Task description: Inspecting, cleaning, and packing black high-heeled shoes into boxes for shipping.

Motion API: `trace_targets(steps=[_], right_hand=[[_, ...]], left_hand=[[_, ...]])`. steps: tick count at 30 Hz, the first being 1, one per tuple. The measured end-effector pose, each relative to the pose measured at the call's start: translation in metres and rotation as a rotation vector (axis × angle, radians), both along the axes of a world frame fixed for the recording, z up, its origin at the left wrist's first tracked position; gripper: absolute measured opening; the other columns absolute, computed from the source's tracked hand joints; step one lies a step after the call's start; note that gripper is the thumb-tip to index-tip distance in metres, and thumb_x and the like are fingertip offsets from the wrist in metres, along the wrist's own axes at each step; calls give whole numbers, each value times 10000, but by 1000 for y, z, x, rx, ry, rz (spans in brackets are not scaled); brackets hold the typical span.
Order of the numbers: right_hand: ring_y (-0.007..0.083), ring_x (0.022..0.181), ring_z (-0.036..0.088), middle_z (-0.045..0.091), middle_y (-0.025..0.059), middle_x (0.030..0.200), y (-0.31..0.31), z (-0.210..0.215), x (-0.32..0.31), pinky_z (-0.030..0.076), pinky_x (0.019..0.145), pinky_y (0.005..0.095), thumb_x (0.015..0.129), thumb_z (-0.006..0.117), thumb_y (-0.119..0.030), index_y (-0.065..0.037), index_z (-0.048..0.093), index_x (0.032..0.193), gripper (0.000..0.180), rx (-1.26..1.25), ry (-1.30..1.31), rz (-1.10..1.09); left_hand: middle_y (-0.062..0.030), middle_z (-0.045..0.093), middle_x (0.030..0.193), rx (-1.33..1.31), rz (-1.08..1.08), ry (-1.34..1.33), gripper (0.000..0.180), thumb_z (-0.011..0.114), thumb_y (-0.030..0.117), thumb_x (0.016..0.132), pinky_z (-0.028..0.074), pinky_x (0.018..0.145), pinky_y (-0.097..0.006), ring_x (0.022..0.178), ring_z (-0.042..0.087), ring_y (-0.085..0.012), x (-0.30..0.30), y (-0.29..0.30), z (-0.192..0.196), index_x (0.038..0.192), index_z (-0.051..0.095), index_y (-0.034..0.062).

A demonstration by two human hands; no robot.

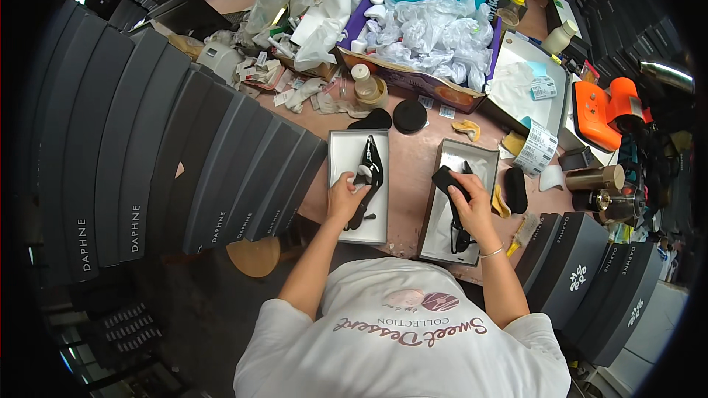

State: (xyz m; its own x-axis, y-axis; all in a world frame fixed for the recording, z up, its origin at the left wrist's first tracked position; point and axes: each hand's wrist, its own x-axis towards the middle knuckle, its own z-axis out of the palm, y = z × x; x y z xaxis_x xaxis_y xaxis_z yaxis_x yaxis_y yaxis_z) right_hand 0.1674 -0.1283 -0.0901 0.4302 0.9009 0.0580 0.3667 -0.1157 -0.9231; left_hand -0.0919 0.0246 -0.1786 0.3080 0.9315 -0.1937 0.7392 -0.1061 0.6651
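Two shallow boxes lie side by side on the table before me. In the left box [377, 228] is a glossy black pointed shoe [373, 162] with white stuffing in it. My left hand [346, 197] is closed at its side, thumb and fingers pinching its edge. The right box [489, 162], lined with white paper, holds another black shoe [461, 239], partly hidden by my hand and forearm. Above it, my right hand [470, 203] grips a black, block-shaped pad [445, 177]. Whether the pad touches the shoe I cannot tell.
Dark grey shoeboxes [162, 140] are stacked at left, more [571, 265] at right. Beyond the boxes lie a round black lid-like disc [410, 116], a yellowish cloth [466, 129], a bottle [364, 82] and a carton [413, 74] of crumpled plastic. An orange device [596, 119] stands at right.
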Motion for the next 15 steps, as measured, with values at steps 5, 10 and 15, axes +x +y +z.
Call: trace_targets(steps=[5,10,15], right_hand=[[285,868,589,599,152,938,-2,-3,-5,462,797,323,844,647,-98,-1,627,1126,299,-20,-60,78],[305,874,591,597,164,942,-9,-6,-12,465,795,337,839,652,-106,-3,624,1135,314,-83,-43,126],[310,870,597,598,161,941,-8,-1,-15,467,790,338,846,648,-122,-5,621,1141,319,-108,-56,131]], left_hand=[[-123,608,891,-390,266,-260,714,758,448,726,491,713,-316,787,617,-231,7,11,-43,1249,539,14],[-168,649,935,-99,-197,49,710,767,462,696,505,815,-397,886,636,-333,26,38,-18,1190,578,-13],[-168,600,1037,-424,-104,-271,829,810,342,708,510,787,-333,925,618,-257,28,39,-86,1329,422,-46]])
